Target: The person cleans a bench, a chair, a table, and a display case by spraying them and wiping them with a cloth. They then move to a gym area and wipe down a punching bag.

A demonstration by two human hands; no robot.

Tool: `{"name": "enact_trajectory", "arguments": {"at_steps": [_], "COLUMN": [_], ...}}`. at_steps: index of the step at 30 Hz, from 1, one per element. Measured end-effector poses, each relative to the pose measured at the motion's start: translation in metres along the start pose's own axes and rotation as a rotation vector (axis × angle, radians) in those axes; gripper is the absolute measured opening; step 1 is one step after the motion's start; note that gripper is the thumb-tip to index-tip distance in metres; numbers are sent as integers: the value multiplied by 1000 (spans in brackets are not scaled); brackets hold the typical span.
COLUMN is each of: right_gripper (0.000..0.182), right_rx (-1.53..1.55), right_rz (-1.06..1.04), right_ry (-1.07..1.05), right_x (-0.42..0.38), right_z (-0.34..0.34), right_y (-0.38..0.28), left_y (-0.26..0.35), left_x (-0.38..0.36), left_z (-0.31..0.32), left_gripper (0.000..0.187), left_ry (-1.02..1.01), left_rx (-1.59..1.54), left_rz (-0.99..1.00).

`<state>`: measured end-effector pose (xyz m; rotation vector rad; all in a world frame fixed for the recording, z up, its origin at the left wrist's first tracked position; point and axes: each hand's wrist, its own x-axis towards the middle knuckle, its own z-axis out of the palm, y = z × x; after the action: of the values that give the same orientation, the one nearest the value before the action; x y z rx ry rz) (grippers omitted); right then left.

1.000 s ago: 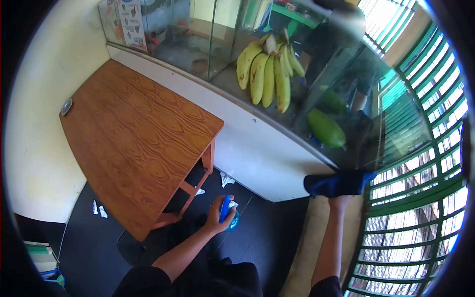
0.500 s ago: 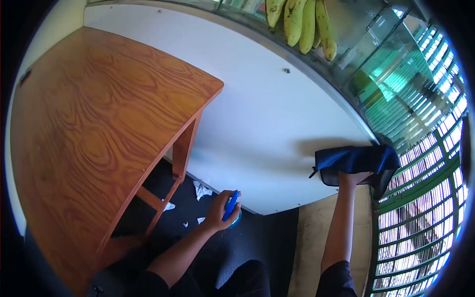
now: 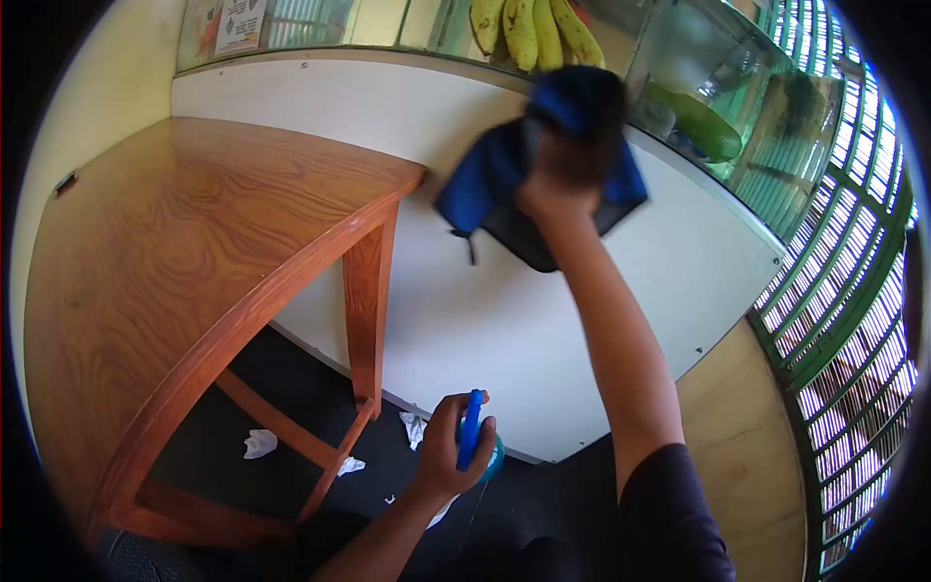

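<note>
My right hand is raised in front of the white panel, closed on a dark blue and black cloth. The cloth lies against the panel's upper part, just under the glass case, and is blurred by motion. Lower down, my left hand grips a blue object that looks like a spray trigger. A teal part shows behind the fingers of that hand, and the rest of it is hidden.
A wooden table stands at the left. Bananas and a green fruit are behind the case's glass. White scraps lie on the dark floor. A green metal grille borders the right side.
My right hand has moved the cloth left and up across the panel. My left hand still grips the blue object, slightly further right and lower in view. The view has shifted, showing more of the case.
</note>
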<state>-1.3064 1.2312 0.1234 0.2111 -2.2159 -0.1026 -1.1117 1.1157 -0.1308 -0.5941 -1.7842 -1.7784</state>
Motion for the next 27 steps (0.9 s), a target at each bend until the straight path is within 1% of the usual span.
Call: {"name": "enact_trajectory", "arguments": {"at_steps": [1,2,3,5,6,8,9,10,11,12,14,16,18,20,22,23,27], "right_gripper": [78,75,75,65,62,70,70,75,81,81,93,99,100,95,89,89,85], "right_rx": [21,40,37,546,403,510,504,386,269,270,248,299,193,-266,-124,-127,-419], "right_rz": [-118,-234,-222,-326,-367,-423,-414,-424,-454,-452,-222,-95,8,-92,232,226,376], "right_ry": [252,505,507,388,391,-32,-22,-49,-60,-54,-33,110,100,336,323,317,503], "right_x": [13,18,15,8,9,-2,-9,-10,-15,-20,-42,-63,-76,-97,-132,-134,-135], "right_z": [25,43,35,4,19,21,30,61,60,59,21,-2,-4,-22,-19,-12,21], "right_y": [-13,-23,-31,-44,-43,-41,-29,-11,-5,8,43,80,127,161,206,218,246], "left_y": [0,-2,-3,-4,-4,-5,-9,-16,-16,-18,-21,-17,-17,-21,-22,-21,-14], "left_x": [-3,-3,-4,-5,-4,-5,-7,0,-1,0,-5,-3,-2,-2,-2,-3,1], "left_z": [0,2,3,5,6,10,13,16,19,22,26,28,30,28,26,26,18], "left_gripper": [31,31,31,31,31,31,31,32,32,32,31,31,31,30,30,29,29], "left_ry": [-12,-22,-9,-9,-18,-36,-43,-62,-75,-76,-87,-87,-82,-75,-68,-65,-43], "left_rx": [6,6,18,38,38,39,40,40,41,45,48,66,77,136,117,98,121], "left_rz": [-36,-31,-16,9,14,26,-28,-97,-135,-129,-99,-90,-73,-49,-43,-35,-63]}}
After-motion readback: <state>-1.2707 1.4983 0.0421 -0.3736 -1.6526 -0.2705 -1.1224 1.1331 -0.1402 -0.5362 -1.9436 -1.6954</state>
